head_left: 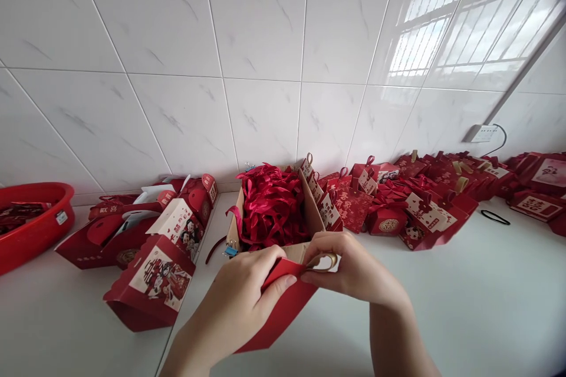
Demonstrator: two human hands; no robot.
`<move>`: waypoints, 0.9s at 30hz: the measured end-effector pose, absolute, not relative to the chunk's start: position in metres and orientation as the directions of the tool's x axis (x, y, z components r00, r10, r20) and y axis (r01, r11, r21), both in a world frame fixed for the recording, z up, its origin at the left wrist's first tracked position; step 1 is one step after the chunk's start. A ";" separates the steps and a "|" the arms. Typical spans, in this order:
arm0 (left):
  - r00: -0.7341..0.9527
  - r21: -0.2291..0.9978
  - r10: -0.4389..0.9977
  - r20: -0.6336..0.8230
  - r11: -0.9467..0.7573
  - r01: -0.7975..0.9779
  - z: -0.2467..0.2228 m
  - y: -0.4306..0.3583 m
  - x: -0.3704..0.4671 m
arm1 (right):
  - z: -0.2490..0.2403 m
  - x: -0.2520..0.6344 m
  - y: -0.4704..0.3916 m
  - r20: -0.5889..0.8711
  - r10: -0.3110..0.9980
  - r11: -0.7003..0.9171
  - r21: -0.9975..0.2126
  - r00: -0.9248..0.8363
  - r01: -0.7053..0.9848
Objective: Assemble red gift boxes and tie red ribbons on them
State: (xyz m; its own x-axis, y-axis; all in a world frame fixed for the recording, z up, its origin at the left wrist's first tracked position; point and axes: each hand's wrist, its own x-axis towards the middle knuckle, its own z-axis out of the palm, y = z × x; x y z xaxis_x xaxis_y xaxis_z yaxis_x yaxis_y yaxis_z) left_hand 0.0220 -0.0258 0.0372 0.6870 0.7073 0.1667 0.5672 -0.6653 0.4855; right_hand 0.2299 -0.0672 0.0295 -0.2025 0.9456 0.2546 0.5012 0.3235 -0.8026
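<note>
My left hand (252, 288) is closed on the top edge of a red paper box (283, 312), with the thumb on the near side. At the box's right upper corner my right hand (349, 268) pinches a gold ribbon (325, 261), which curves in a loop between thumb and fingers. The box is held tilted above the table's front part. Just behind both hands stands a cardboard box (312, 206) filled with dark red ribbons (276, 206). Its near edge is partly hidden by my fingers.
Red gift boxes (161, 283) stand at the left, beside a red plastic basin (66, 197). More decorated boxes (435, 218) crowd along the tiled wall at the right. A black loop (495, 217) lies near them on the white table (442, 306). A socket (481, 133) is on the wall.
</note>
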 end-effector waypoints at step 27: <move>0.712 0.423 0.649 0.270 -0.744 0.518 0.036 -0.028 0.021 | 0.030 0.229 -0.070 0.370 0.866 0.493 -0.514 -0.337 0.702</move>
